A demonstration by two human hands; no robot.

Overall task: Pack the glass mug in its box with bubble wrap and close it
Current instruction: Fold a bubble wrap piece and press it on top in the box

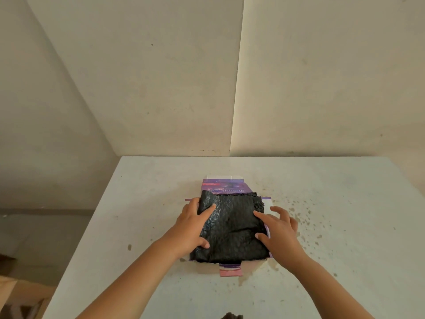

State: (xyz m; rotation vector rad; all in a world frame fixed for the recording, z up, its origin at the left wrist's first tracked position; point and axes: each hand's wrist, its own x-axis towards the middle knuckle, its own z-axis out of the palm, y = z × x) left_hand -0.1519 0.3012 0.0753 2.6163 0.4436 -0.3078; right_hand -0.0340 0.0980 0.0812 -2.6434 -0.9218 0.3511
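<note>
Two bare forearms, no sleeves; hands, left (190,226) and right (280,236), without rings or gloves.

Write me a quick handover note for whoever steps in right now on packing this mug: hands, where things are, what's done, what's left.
Left hand: grips the left edge of the black bubble wrap.
Right hand: fingers spread, pressing the wrap's right side.
The wrap covers the open purple box on the white table; flaps splayed out.
Mug: not visible, maybe under the wrap.
Done: wrap laid in.
Left: tuck wrap down, fold flaps, close the box.
</note>
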